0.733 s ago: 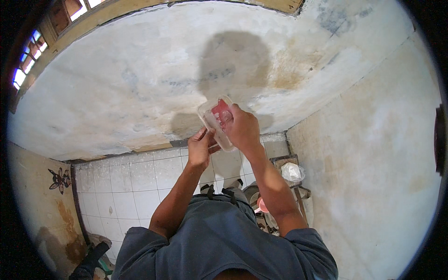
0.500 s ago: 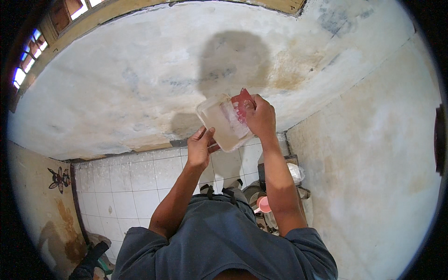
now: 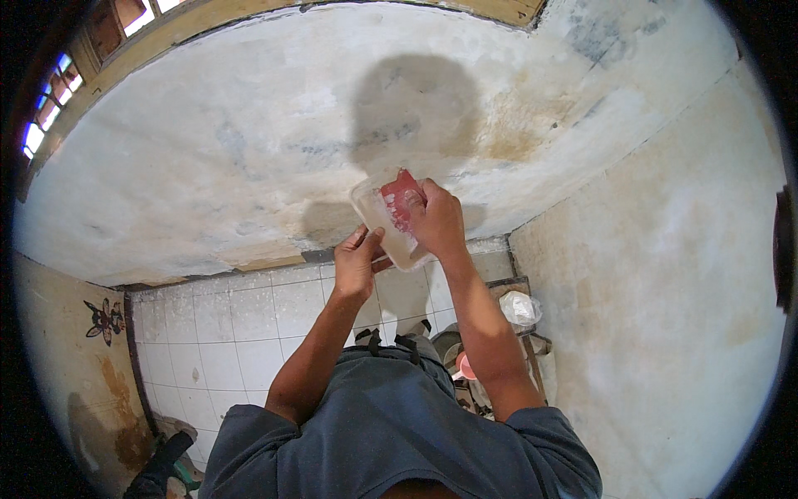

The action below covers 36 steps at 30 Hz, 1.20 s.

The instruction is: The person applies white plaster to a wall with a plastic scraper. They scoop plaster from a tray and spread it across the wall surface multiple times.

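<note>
My right hand [image 3: 439,221] is raised in front of a stained plaster wall [image 3: 249,150] and grips a clear plastic container [image 3: 384,223] with something red inside it, tilted toward the wall. My left hand [image 3: 357,268] is just below, its fingers closed against the container's lower edge. What the fingers pinch there is hidden. Both forearms rise from my grey shirt at the bottom of the view.
White floor tiles [image 3: 249,324] lie below the wall. A low wooden stool or rack [image 3: 524,333] holds a white plastic bag [image 3: 519,306], with a pink scoop [image 3: 465,366] beside it. A second wall [image 3: 665,291] stands close on the right. A window [image 3: 125,17] is at upper left.
My right hand lifted and tilted the container up to the right, then brought it back left and slightly lower. My left hand stayed just under it.
</note>
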### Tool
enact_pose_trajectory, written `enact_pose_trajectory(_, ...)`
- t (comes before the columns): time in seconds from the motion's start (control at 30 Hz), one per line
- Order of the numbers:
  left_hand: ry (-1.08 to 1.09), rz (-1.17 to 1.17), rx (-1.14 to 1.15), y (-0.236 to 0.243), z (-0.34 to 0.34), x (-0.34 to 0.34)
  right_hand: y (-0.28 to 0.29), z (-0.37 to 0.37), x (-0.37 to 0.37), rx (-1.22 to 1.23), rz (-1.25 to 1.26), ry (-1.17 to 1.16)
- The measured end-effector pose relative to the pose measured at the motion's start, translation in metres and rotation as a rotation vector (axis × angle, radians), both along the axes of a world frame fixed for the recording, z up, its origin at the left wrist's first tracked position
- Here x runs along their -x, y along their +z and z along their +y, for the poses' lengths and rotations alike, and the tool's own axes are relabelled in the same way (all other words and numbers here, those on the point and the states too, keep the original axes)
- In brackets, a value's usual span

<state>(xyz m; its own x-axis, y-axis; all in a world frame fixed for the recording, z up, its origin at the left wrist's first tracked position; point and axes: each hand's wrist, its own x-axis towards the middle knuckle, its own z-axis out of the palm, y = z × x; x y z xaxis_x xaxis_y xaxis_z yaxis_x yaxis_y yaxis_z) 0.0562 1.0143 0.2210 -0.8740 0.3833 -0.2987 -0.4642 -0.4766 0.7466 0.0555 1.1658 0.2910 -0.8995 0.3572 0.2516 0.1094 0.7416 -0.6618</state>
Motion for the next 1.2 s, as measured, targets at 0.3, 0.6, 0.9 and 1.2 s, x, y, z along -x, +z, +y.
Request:
enact_pose_trajectory(0.3,0.003,-0.018,0.016,-0.01,-0.007,0.002,0.027,-0.019,-0.015,-0.032,-0.018,0.065)
enact_pose_trajectory(0.6,0.005,0.0,0.031,-0.006,-0.01,-0.017,0.01,0.007,-0.021,-0.044,0.079,0.005)
enact_pose_trajectory(0.9,0.009,-0.005,0.001,0.0,-0.01,-0.043,0.006,0.019,-0.032,0.022,0.002,-0.005)
enact_pose_trajectory(1.2,0.041,-0.025,-0.049,-0.001,-0.033,-0.082,0.013,-0.035,-0.081,-0.04,-0.012,0.08)
